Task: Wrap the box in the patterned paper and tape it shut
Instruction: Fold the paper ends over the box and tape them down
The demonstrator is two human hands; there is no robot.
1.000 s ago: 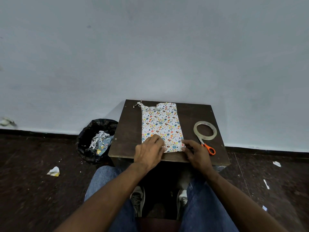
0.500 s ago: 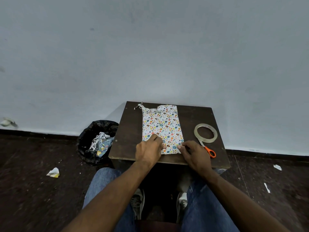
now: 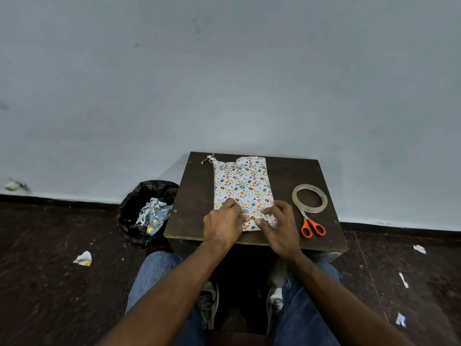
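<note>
1. Box [image 3: 242, 186], covered in patterned paper [image 3: 245, 179], lies flat on the middle of the bench [image 3: 197, 196], long axis running away from the person; its far end shows ragged paper edges.
2. Left hand [image 3: 222, 224] rests on the near left corner of the box, fingers curled, pressing the paper down.
3. Right hand [image 3: 280, 227] pinches the paper fold at the near right corner between thumb and fingers.
4. Tape roll [image 3: 309, 198] lies flat, right of the box; orange-handled scissors [image 3: 310, 224] just in front, blades touching the roll.
5. Bin [image 3: 146, 211], black-lined and holding paper scraps, stands on the floor [image 3: 50, 283] left of the bench.
6. Paper scraps [image 3: 83, 258] litter the floor.
</note>
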